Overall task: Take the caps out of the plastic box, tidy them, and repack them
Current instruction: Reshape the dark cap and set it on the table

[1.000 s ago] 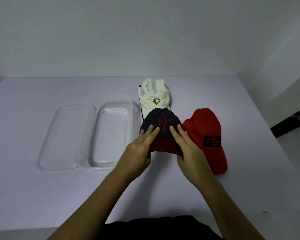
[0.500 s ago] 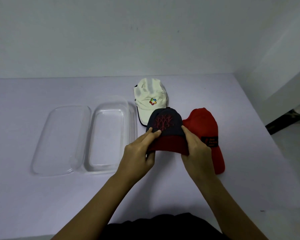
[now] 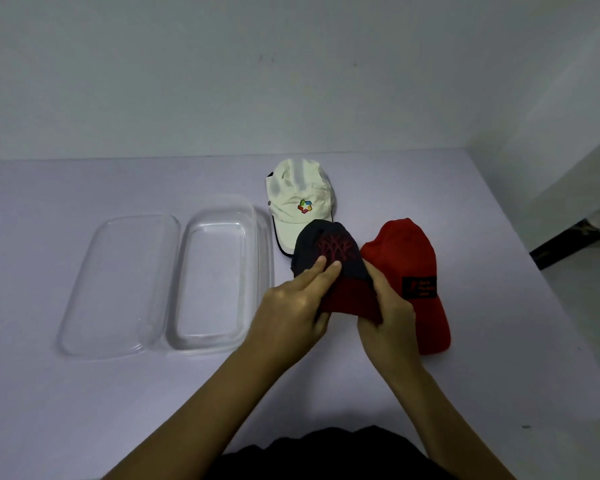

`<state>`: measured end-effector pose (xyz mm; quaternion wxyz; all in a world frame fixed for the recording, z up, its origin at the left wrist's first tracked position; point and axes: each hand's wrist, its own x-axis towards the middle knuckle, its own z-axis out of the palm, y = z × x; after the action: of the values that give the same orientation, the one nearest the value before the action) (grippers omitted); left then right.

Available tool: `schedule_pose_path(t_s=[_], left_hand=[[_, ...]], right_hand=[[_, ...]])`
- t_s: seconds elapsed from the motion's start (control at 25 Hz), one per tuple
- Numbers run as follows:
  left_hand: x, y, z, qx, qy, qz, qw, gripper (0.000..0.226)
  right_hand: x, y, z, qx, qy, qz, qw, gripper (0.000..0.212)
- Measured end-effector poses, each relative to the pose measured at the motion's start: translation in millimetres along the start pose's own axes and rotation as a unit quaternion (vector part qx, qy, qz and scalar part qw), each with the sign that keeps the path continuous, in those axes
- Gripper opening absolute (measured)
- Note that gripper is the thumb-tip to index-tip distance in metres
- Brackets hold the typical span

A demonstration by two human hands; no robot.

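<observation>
Both on the dark cap (image 3: 328, 245), left grip (image 3: 291, 310) and right grip (image 3: 387, 320) pinching its brim; I'd pull evenly to flatten the crown.

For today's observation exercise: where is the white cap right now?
In the head view, the white cap lies just right of the clear plastic box, its brim partly covered by the dark cap.

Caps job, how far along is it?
Done: the white cap, red cap and dark cap are all out; the box sits empty beside its lid. In hand: the left hand and right hand grip the dark cap at its red brim, apparently tidying it. Remaining: all three caps go back in the box.
</observation>
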<state>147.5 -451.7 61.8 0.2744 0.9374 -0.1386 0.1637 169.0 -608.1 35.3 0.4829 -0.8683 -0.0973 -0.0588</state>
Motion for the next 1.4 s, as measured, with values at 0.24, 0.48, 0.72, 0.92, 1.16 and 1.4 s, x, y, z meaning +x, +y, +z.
schedule_pose_path(t_s=[0.24,0.48,0.72,0.92,1.16,1.4], left_hand=[[-4.9,-10.3,7.9,-0.074,-0.033,-0.086,0.993,0.075],[-18.7,1.4,20.4,-0.318,-0.012,-0.191,0.929,0.065],[-18.4,-26.4,-8.7,-0.375,-0.163,-0.195,0.891,0.091],[19.9,-64.7,-24.8,-0.43,-0.056,-0.358,0.827,0.073],[55.3,-67.5,-19.5,-0.536,-0.187,-0.413,0.712,0.062],[62.0,-67.2,-9.3,-0.556,-0.128,-0.397,0.719,0.048]], right_hand=[[6.3,8.3,-10.5,-0.058,-0.087,-0.042,0.994,0.083],[-0.1,-15.2,7.5,-0.014,-0.115,-0.035,0.993,0.09],[5.2,-6.9,3.1,-0.125,-0.127,-0.079,0.981,0.1],[-4.5,-7.2,0.1,-0.187,-0.151,-0.152,0.959,0.115],[-18.9,-8.4,3.2,-0.188,-0.155,-0.17,0.955,0.111],[-18.6,-13.4,-10.0,-0.192,-0.249,-0.164,0.935,0.113]])
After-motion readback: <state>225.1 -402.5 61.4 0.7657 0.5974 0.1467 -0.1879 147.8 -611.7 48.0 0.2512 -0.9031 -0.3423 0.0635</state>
